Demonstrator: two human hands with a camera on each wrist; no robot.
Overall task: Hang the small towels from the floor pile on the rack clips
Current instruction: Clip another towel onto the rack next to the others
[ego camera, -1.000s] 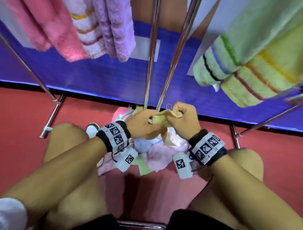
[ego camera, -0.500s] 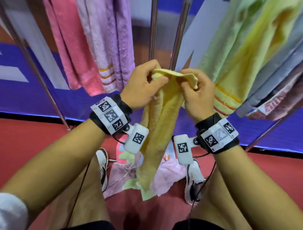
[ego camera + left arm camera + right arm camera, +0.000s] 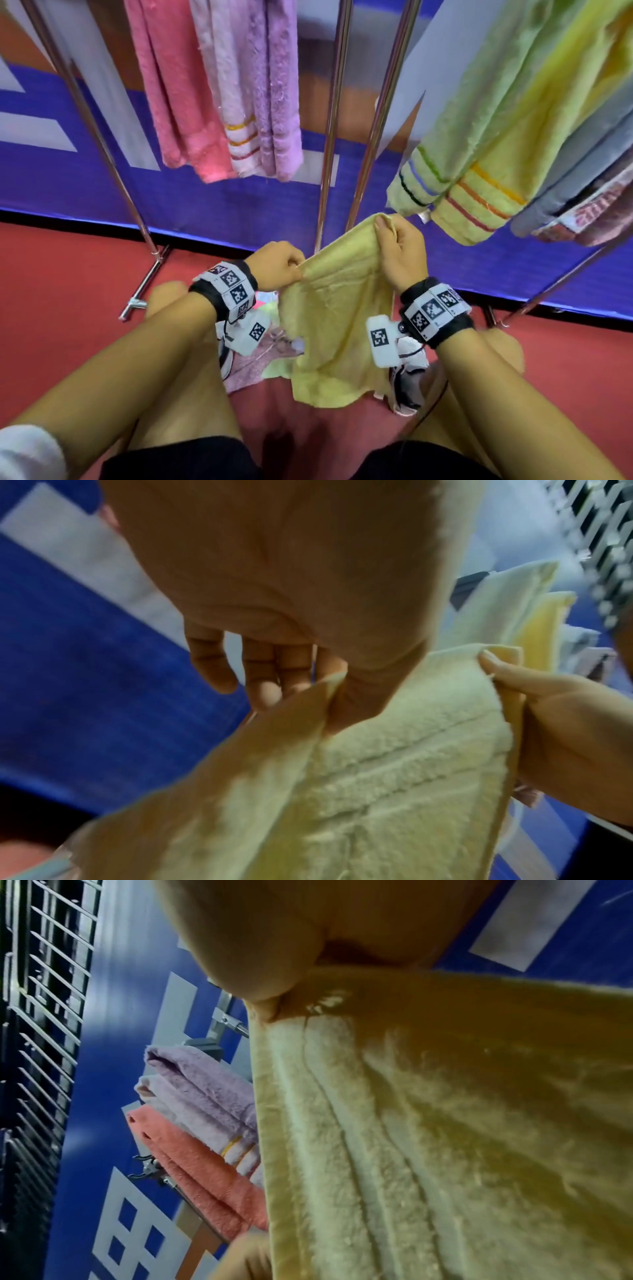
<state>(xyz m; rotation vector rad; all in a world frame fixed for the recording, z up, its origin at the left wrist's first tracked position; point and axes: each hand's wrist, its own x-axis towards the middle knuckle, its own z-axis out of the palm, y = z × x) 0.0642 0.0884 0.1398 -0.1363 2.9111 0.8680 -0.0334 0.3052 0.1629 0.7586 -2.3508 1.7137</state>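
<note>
A small yellow towel (image 3: 337,322) hangs spread between both hands, above the red floor. My left hand (image 3: 279,265) pinches its left top edge; my right hand (image 3: 397,246) pinches the right top corner, held a little higher. In the left wrist view the yellow towel (image 3: 377,777) runs from my thumb and forefinger across to the right hand (image 3: 555,723). The right wrist view shows the yellow towel (image 3: 445,1123) filling most of the frame under my palm. The floor pile (image 3: 255,359) of pink and pale green towels lies mostly hidden behind the yellow one. No rack clips show in the head view.
Chrome rack poles (image 3: 334,120) stand behind the hands. Pink and purple towels (image 3: 219,85) hang upper left; green, yellow and grey towels (image 3: 496,137) hang upper right. A blue wall panel (image 3: 205,205) closes the back. My knees and shoes flank the pile.
The yellow towel went from a narrow bunch to a spread sheet as my hands parted. Both hands dropped lower, and the left hand slid out along the top edge.
</note>
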